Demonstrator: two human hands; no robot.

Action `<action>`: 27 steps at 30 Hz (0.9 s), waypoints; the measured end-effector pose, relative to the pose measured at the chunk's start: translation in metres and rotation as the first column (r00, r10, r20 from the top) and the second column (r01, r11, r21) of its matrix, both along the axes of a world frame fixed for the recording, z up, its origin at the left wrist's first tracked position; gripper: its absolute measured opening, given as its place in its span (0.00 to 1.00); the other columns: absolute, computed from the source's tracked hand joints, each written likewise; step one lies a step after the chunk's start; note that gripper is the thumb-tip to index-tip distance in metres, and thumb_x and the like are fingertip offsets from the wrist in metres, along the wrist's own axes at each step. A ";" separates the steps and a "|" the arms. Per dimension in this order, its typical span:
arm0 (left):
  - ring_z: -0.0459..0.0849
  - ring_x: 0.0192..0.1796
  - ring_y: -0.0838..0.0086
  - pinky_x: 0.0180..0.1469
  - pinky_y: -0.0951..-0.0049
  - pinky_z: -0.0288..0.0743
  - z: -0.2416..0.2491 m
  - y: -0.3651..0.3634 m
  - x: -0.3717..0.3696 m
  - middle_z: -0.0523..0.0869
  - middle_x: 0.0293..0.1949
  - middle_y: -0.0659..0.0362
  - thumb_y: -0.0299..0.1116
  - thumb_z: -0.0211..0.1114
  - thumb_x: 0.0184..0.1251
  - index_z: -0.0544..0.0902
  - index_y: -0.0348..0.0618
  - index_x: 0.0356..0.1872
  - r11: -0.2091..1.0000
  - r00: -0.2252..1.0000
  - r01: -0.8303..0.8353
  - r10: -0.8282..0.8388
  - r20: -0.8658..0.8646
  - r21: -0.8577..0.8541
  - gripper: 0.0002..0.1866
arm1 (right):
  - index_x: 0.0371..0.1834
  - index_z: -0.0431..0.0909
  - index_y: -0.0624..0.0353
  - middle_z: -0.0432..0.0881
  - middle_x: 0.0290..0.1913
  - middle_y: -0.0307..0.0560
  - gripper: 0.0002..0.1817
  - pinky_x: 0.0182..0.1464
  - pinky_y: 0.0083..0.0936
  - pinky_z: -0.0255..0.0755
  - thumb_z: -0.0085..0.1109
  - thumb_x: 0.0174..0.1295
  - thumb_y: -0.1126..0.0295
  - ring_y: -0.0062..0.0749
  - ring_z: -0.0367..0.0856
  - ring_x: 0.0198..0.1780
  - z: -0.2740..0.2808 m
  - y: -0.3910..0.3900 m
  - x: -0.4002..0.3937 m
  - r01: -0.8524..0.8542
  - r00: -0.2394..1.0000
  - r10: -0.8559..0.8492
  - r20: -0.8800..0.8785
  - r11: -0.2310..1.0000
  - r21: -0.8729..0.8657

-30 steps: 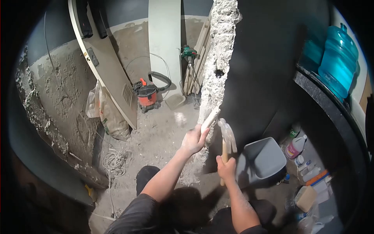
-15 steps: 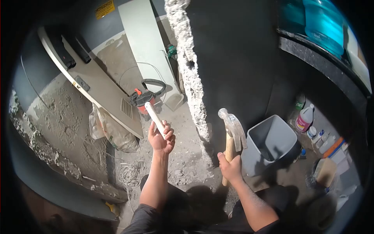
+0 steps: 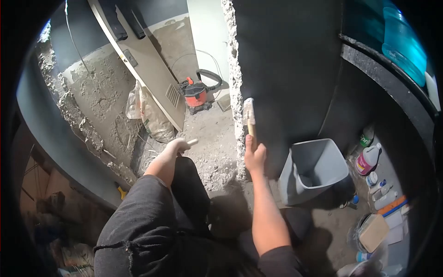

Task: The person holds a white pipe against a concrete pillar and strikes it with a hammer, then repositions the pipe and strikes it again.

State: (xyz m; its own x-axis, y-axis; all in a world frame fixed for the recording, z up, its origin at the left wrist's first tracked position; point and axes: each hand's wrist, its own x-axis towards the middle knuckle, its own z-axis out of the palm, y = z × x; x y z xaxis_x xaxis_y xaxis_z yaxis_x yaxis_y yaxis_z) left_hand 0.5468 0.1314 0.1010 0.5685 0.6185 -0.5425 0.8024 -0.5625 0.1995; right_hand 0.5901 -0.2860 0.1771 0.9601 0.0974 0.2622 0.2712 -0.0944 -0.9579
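Right hand (image 3: 254, 157) fingers wrapped round hammer (image 3: 249, 121) handle, head against broken wall edge (image 3: 236, 92), left hand (image 3: 174, 147) fingers closed on white chisel (image 3: 192, 142)

- Dim room; the brightest patch lies on the dusty floor (image 3: 210, 124) and the rough plaster at the far left.
- Fisheye lens bends straight edges, and black vignette fills the corners.
- The hammer (image 3: 249, 121) head is smeared by motion blur.
- Dark shadow pools beneath the person's arms.
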 end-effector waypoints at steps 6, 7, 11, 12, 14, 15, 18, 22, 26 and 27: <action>0.88 0.39 0.67 0.41 0.64 0.81 -0.002 0.004 -0.048 0.90 0.40 0.56 0.56 0.68 0.61 0.88 0.45 0.48 0.972 0.957 0.224 -0.206 -0.203 0.074 0.25 | 0.29 0.74 0.63 0.80 0.28 0.58 0.34 0.37 0.45 0.72 0.56 0.66 0.37 0.55 0.82 0.35 -0.084 0.048 0.018 0.027 0.991 -0.048 0.121 0.985 0.168; 0.88 0.39 0.67 0.41 0.64 0.81 -0.001 0.003 -0.055 0.90 0.40 0.56 0.56 0.68 0.61 0.89 0.45 0.47 0.977 0.966 0.199 -0.184 -0.180 0.070 0.25 | 0.28 0.74 0.63 0.80 0.28 0.58 0.34 0.38 0.45 0.72 0.55 0.66 0.36 0.57 0.82 0.35 -0.088 0.051 0.020 0.032 0.989 -0.057 0.133 0.983 0.181; 0.88 0.40 0.68 0.43 0.65 0.80 -0.003 -0.005 -0.064 0.90 0.40 0.57 0.57 0.68 0.60 0.89 0.47 0.46 0.994 0.994 0.103 -0.102 -0.030 0.040 0.25 | 0.29 0.74 0.62 0.80 0.30 0.59 0.36 0.39 0.48 0.72 0.52 0.66 0.33 0.59 0.82 0.38 -0.091 0.051 0.021 0.020 0.991 -0.034 0.126 0.993 0.113; 0.88 0.40 0.68 0.44 0.65 0.80 -0.005 -0.007 -0.062 0.90 0.40 0.57 0.57 0.68 0.60 0.90 0.48 0.46 0.996 0.997 0.081 -0.082 0.013 0.042 0.25 | 0.29 0.75 0.62 0.81 0.32 0.60 0.37 0.39 0.48 0.72 0.51 0.65 0.31 0.60 0.82 0.39 -0.083 0.044 0.016 0.025 0.995 -0.034 0.091 0.995 0.097; 0.88 0.40 0.68 0.45 0.65 0.80 -0.005 -0.012 -0.059 0.90 0.40 0.58 0.58 0.68 0.60 0.90 0.49 0.45 0.997 0.993 0.049 -0.055 0.108 0.054 0.24 | 0.30 0.75 0.62 0.81 0.32 0.60 0.37 0.39 0.47 0.72 0.52 0.64 0.31 0.59 0.82 0.39 -0.078 0.037 0.014 0.009 0.999 -0.012 0.052 0.999 0.053; 0.88 0.40 0.68 0.46 0.66 0.80 -0.005 -0.016 -0.058 0.90 0.41 0.58 0.58 0.68 0.59 0.90 0.49 0.44 0.997 0.988 0.037 -0.047 0.148 0.067 0.24 | 0.30 0.75 0.62 0.81 0.32 0.60 0.37 0.39 0.47 0.72 0.52 0.64 0.31 0.59 0.82 0.39 -0.078 0.034 0.015 0.009 0.999 -0.012 0.050 0.998 0.055; 0.88 0.41 0.66 0.48 0.66 0.79 0.006 -0.031 -0.055 0.91 0.39 0.55 0.61 0.70 0.56 0.91 0.46 0.41 0.987 0.961 0.039 -0.080 0.265 0.157 0.27 | 0.41 0.73 0.76 0.79 0.43 0.72 0.47 0.54 0.42 0.72 0.48 0.65 0.28 0.55 0.80 0.50 -0.077 0.031 0.019 -0.109 0.994 0.108 -0.034 0.993 -0.045; 0.89 0.37 0.62 0.43 0.61 0.80 0.020 -0.053 -0.053 0.89 0.31 0.51 0.60 0.69 0.60 0.88 0.39 0.38 0.914 0.878 0.026 -0.215 0.427 0.406 0.29 | 0.25 0.73 0.66 0.79 0.26 0.59 0.40 0.37 0.43 0.72 0.54 0.63 0.31 0.53 0.82 0.34 -0.068 0.029 0.015 0.016 0.996 -0.022 0.087 0.997 0.069; 0.89 0.31 0.55 0.39 0.56 0.81 0.054 -0.095 -0.040 0.86 0.26 0.44 0.53 0.61 0.71 0.83 0.34 0.36 0.927 0.611 -0.161 -0.176 0.772 0.339 0.25 | 0.25 0.73 0.67 0.78 0.26 0.59 0.38 0.37 0.43 0.72 0.56 0.64 0.33 0.52 0.81 0.34 -0.065 0.028 0.015 0.014 0.995 -0.023 0.093 0.995 0.099; 0.88 0.25 0.61 0.29 0.60 0.79 0.046 -0.078 -0.019 0.85 0.22 0.49 0.51 0.57 0.74 0.80 0.34 0.33 0.972 0.435 -0.176 -0.066 0.898 0.157 0.25 | 0.25 0.72 0.67 0.79 0.27 0.59 0.38 0.37 0.43 0.72 0.57 0.64 0.34 0.52 0.81 0.34 -0.063 0.025 0.014 0.012 0.995 -0.020 0.094 0.996 0.086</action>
